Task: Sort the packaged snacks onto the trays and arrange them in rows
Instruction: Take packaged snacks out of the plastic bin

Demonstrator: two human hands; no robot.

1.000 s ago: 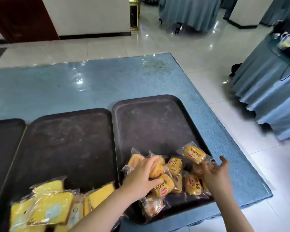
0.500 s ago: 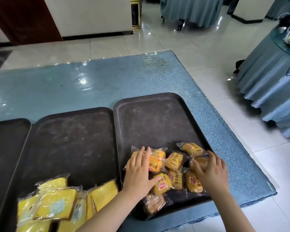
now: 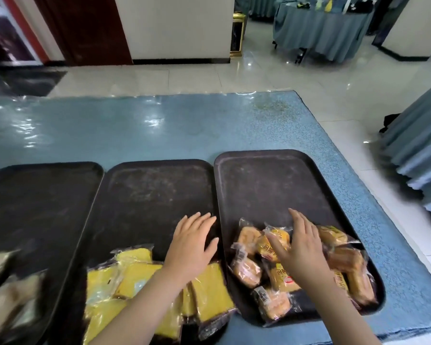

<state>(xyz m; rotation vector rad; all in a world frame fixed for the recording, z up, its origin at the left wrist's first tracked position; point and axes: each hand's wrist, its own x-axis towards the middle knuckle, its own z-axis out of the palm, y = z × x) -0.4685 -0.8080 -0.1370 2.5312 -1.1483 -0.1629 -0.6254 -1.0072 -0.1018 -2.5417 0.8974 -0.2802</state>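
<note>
Three dark trays lie side by side on the blue table. The right tray holds a loose pile of small orange bun packets at its near end. My right hand lies flat on top of that pile, fingers straight. The middle tray holds several yellow cake packets at its near end. My left hand hovers with straight fingers over the seam between the middle and right trays, holding nothing. The left tray has pale blurred packets at its near end.
The blue table extends far behind the trays, and its right edge drops to a white tiled floor. Tables draped in grey-blue cloth stand to the right and at the back. A dark door is at the back left.
My left hand came off the bun pile and moved left to the tray seam. My right hand slid left onto the middle of the pile. The view shifted, showing the left tray.
</note>
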